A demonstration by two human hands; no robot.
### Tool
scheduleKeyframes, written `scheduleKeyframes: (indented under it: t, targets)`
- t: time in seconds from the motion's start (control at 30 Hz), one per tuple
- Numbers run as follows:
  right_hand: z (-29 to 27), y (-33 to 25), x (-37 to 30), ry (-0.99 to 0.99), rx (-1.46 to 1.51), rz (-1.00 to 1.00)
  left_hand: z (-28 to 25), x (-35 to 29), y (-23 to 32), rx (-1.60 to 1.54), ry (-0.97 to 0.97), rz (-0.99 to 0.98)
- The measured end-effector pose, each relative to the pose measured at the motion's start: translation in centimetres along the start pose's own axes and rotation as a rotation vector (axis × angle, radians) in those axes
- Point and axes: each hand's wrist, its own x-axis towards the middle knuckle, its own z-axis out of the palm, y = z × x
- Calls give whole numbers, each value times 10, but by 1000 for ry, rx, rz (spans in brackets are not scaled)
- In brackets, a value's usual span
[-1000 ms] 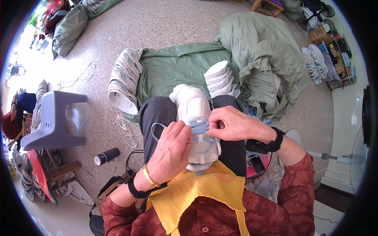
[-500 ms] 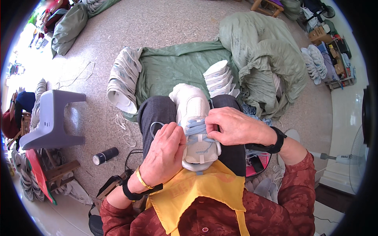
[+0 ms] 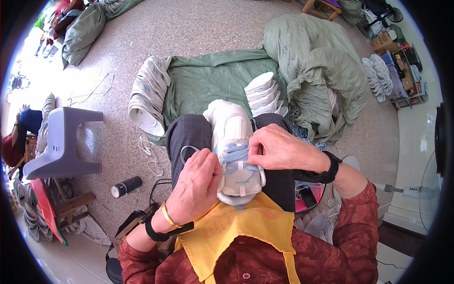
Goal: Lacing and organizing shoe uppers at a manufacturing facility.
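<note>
Just past the yellow cloth apron (image 3: 236, 220), forearms bent inward, black wristbands (image 3: 330, 171) on both. Left hand (image 3: 196, 179) back-up, fingers bunched on a thin blue lace loop (image 3: 187, 150); right hand (image 3: 281, 149) apart from it, thumb and fingers curled at the right edge of the flat laces (image 3: 234, 154), grip too hidden to tell. Between them, on the lap, a white shoe (image 3: 229, 125), rounded toe outward. Leftward, a dark cylinder (image 3: 126, 187) and smooth grey plastic stool (image 3: 61, 144) on speckled floor (image 3: 116, 163). Farther out, nested white shoe uppers (image 3: 266, 97) on wrinkled green cloth (image 3: 208, 85), beside a bulky green sack (image 3: 312, 40).
</note>
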Motion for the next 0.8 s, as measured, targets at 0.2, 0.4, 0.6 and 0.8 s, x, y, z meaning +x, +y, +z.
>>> scheduleKeyframes:
  t: [0.2,0.4,0.6,0.8]
  targets:
    - [1,8,0,40,-3,-48,-3,-2,2,-6,-7,3]
    - [-4,18,5,-69,144,108,-4,-2,1,-5,-11,-2]
    - [4,20,5,-51,144,109,-3,-3,-1,-19,-6,-23]
    - [3,25,2,-56,199,131,-3,-2,0,-18,2,-14]
